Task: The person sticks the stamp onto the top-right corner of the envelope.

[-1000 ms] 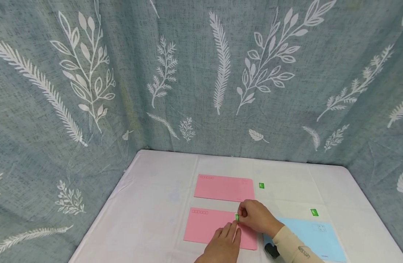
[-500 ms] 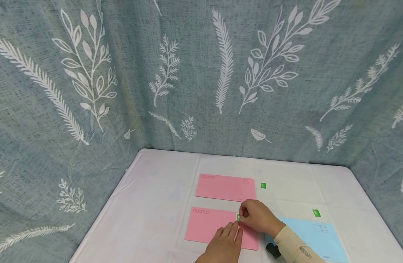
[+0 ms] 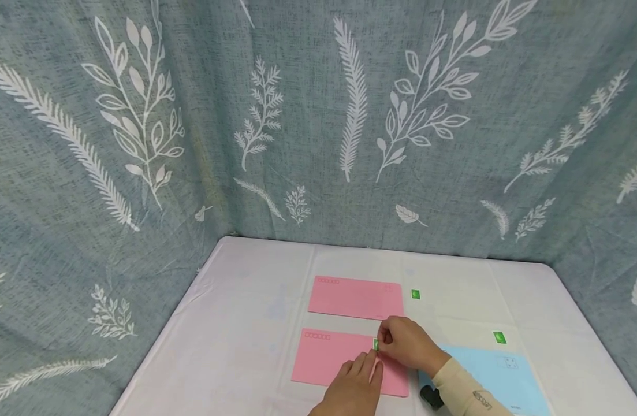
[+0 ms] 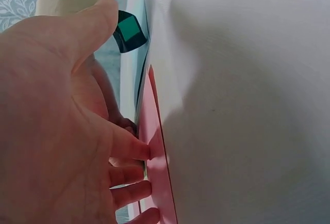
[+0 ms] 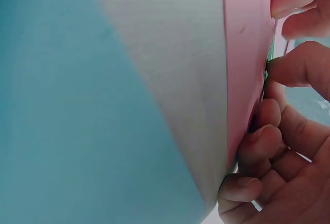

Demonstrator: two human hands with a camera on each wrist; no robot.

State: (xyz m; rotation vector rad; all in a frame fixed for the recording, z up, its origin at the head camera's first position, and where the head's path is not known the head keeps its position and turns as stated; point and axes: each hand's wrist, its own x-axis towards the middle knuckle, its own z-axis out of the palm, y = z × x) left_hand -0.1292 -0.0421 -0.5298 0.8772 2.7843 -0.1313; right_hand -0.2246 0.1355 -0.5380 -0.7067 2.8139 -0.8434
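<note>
A pink envelope (image 3: 328, 358) lies flat on the white table, partly under both hands. At its upper right corner sits a small green stamp (image 3: 376, 344). My right hand (image 3: 409, 344) has its fingers curled and pinches the stamp at its right edge; in the right wrist view, a fingertip meets the stamp's green edge (image 5: 270, 53). My left hand (image 3: 353, 386) rests with extended fingertips on the envelope, just below the stamp. In the left wrist view, the spread fingers touch the pink paper (image 4: 160, 182). The right hand covers part of the stamp.
A second pink envelope (image 3: 354, 297) lies farther back, with a green stamp (image 3: 415, 294) to its right. On the right a blue envelope (image 3: 500, 370) lies partly under the right forearm, another green stamp (image 3: 499, 337) above it. A small black object (image 3: 431, 397) shows beside the sleeve.
</note>
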